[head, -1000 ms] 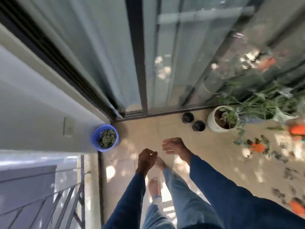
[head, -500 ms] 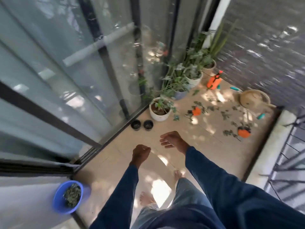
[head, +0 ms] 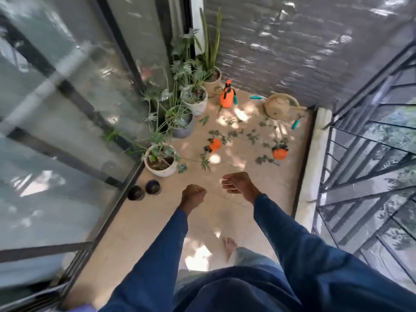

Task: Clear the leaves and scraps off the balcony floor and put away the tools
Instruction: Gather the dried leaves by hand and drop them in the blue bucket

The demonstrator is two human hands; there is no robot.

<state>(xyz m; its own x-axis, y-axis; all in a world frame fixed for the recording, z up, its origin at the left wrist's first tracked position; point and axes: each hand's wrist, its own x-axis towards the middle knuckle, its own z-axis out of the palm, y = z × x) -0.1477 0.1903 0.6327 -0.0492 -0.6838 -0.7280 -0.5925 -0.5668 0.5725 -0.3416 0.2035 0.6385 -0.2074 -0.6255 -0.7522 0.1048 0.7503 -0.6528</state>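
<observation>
Green leaves and scraps (head: 236,134) lie scattered over the beige balcony floor ahead of me. Among them lie two small orange pots, one (head: 215,144) near the plants and one (head: 280,153) further right. An orange spray bottle (head: 227,97) stands by the brick wall. A tan watering can (head: 280,105) sits in the far corner, with a teal-handled tool (head: 256,97) beside it and another (head: 296,123) by the curb. My left hand (head: 193,195) is curled into a fist and holds nothing. My right hand (head: 238,183) hangs loosely curled and empty. Both are well short of the leaves.
Several potted plants (head: 161,163) line the glass door on the left. Two small black pots (head: 144,190) sit by the door track. A raised curb (head: 313,167) and metal railing (head: 369,154) bound the right side. A blue rim (head: 81,309) shows at the bottom edge.
The view has swung from the blue bucket of leaves by the wall towards the far corner with the leaves and tools. Both hands stay empty in front of me.
</observation>
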